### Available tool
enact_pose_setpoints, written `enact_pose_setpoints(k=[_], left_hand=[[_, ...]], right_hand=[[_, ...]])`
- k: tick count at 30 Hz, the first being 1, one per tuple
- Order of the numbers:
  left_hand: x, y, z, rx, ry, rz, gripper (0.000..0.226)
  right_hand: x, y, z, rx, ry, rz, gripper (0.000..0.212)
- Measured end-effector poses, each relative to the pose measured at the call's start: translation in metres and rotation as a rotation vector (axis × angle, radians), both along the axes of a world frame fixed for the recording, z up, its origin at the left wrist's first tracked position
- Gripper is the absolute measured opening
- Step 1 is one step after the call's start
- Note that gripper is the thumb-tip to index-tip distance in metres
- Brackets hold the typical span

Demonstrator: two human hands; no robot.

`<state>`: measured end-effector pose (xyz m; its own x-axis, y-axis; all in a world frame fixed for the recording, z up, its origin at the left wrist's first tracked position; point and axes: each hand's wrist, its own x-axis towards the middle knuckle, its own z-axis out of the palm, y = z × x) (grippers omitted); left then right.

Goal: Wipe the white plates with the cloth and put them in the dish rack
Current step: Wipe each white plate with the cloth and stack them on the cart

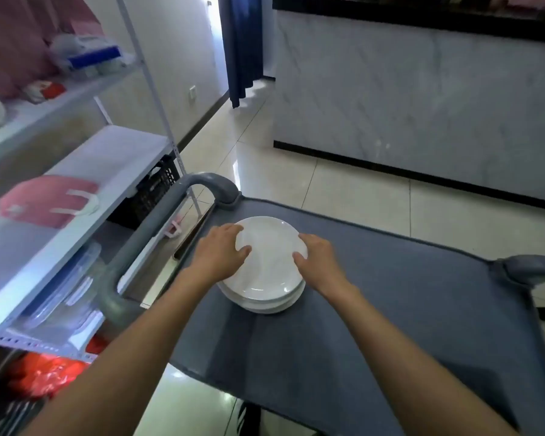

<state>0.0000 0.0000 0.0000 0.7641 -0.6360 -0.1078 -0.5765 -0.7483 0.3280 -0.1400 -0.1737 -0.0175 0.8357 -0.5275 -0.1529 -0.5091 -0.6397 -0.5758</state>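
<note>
A stack of several white plates [269,269] sits on the grey top of a cart [390,325]. My left hand [219,251] grips the left rim of the top plate, thumb lying on its upper face. My right hand [317,256] grips the right rim of the same plate, thumb on top. The top plate looks slightly raised and tilted above the others. No cloth or dish rack is in view.
A white metal shelving unit [85,190] stands at the left with pink bags, clear lidded boxes and a black crate. The cart's grey handles [208,184] rise at its far corners. A marble-fronted counter [422,99] stands across the tiled floor.
</note>
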Motion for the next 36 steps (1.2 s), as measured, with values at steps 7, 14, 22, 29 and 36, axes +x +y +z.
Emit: enact_pose_setpoints(k=[7, 14, 22, 29, 36], left_hand=[[-0.002, 0.003, -0.012, -0.023, 0.031, 0.094, 0.055], [-0.001, 0.006, -0.018, -0.127, 0.12, 0.189, 0.05], [-0.004, 0.002, -0.02, -0.203, 0.172, 0.264, 0.039], [0.0, 0.006, -0.019, -0.352, 0.223, 0.32, 0.039], [-0.005, -0.011, -0.01, -0.621, 0.547, 0.488, 0.062]], right_hand=[[-0.001, 0.009, -0.01, -0.005, 0.018, -0.119, 0.051], [-0.004, 0.015, -0.016, 0.058, 0.035, -0.191, 0.053], [-0.004, 0.023, -0.017, 0.127, -0.031, -0.258, 0.059], [-0.008, 0.021, -0.012, 0.23, -0.139, -0.339, 0.06], [-0.022, 0.014, -0.002, 0.333, -0.317, -0.458, 0.051]])
